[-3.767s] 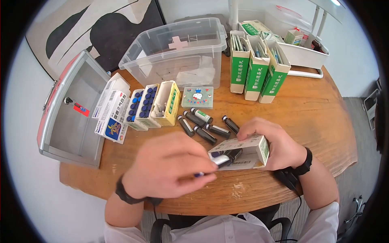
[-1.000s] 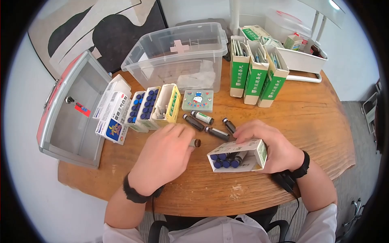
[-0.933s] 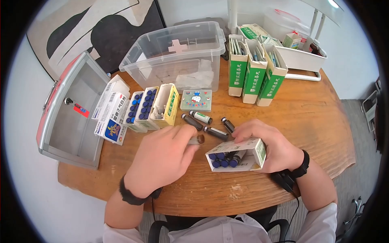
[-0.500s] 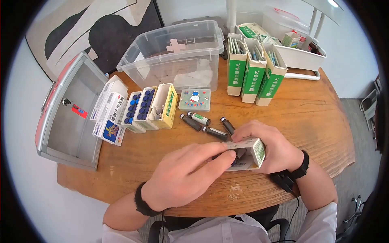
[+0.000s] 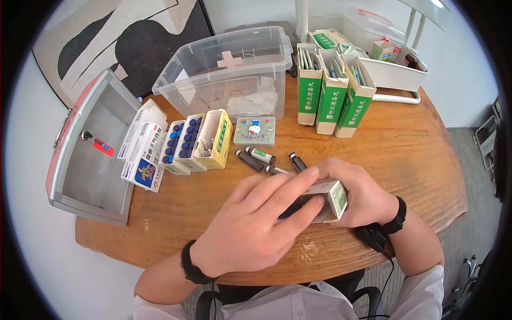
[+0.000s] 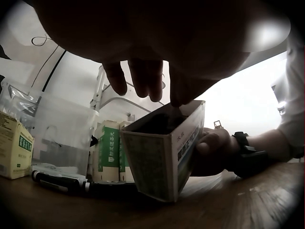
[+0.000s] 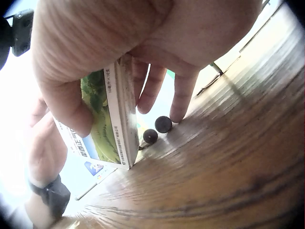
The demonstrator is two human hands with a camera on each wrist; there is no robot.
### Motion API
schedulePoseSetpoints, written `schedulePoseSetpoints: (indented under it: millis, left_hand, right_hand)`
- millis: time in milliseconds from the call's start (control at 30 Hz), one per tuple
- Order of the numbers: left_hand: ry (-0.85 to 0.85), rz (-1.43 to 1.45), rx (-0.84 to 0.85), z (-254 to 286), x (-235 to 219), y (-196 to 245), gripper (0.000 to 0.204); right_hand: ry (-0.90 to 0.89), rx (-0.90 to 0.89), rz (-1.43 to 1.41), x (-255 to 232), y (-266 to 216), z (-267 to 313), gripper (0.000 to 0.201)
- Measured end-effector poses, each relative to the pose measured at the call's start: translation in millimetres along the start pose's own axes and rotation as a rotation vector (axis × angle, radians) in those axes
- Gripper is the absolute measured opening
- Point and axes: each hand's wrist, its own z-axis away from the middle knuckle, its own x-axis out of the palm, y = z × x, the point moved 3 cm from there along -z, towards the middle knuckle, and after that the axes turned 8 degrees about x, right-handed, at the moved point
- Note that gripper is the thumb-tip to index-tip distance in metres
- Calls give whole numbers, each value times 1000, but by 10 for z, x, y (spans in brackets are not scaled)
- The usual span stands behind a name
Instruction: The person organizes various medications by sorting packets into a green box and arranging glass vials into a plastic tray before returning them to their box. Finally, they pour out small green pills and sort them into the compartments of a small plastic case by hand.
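At the near edge, a white shirt (image 5: 290,308) shows below the wooden table (image 5: 405,160). The left hand (image 5: 248,229) lies back up, its fingers stretched across the mouth of a small carton (image 5: 338,199), gripping nothing that shows. The right hand (image 5: 364,196) grips that carton firmly, thumb on its printed face, holding it tilted over the front of the table. Just beyond the hands, four dark bottles (image 5: 248,160) lie on their sides, one partly covered by the left fingers. Behind them rests a flat case (image 5: 254,131) with a cartoon figure. To its left stand a yellow box (image 5: 220,143) and two boxes of blue-capped bottles (image 5: 190,137), then white boxes (image 5: 145,166) beside a red and silver case (image 5: 130,200). Farther back are a clear plastic bin (image 5: 208,73), three green and white boxes (image 5: 329,104) and a white tray (image 5: 392,76), with a framed picture (image 5: 144,45) at back left
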Motion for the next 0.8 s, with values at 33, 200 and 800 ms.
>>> schedulePoseSetpoints:
  millis: [33,200,800]
  left_hand:
    - [1,-2,1,-23,-1,1,46]
    - [-192,140,-93,-58,98,-53,51]
    - [-136,185,-230,144,271,-554,33]
  right_hand:
    - [5,-19,3,7,5,-2,60]
    - [-10,-40,16,0,10,-6,60]
    - [-57,-51,-54,-43,20,-37,63]
